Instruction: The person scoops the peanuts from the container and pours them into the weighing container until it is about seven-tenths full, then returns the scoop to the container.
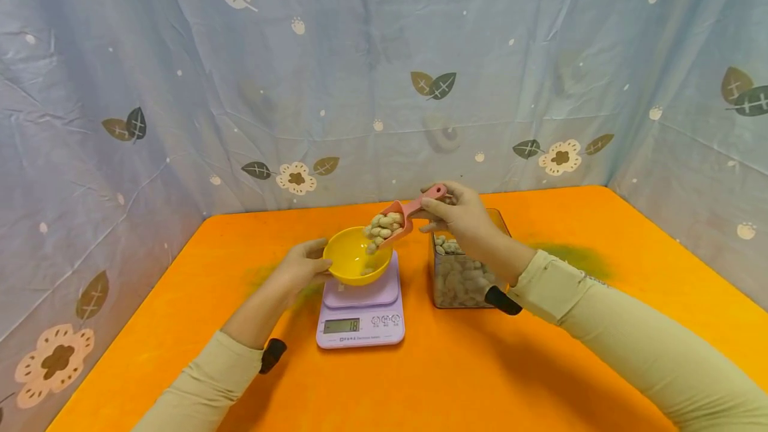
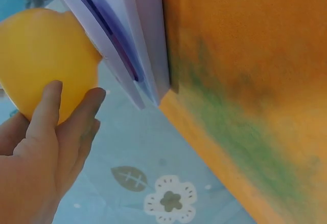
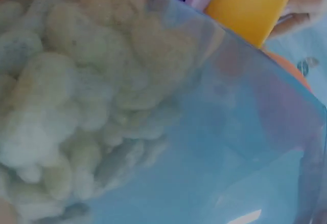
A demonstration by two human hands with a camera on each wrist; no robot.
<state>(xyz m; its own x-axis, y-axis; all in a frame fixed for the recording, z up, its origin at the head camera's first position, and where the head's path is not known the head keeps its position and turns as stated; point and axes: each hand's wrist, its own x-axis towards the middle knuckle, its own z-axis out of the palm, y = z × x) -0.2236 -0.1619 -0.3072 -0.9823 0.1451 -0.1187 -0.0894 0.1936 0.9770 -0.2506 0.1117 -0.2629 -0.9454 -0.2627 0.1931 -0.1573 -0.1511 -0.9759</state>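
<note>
A yellow bowl sits over the platform of a lilac kitchen scale, whose display reads 18. My left hand holds the bowl by its left side, fingers against the outer wall in the left wrist view. My right hand grips the handle of a pink scoop. Unshelled peanuts fill the scoop, which tilts down over the bowl's right rim. Some peanuts at the scoop's mouth look blurred, and a pale blurred piece shows inside the bowl.
To the scale's right stands a clear container partly filled with peanuts, below my right wrist. Its wall covers most of the right wrist view. The orange tabletop runs back to a patterned blue curtain.
</note>
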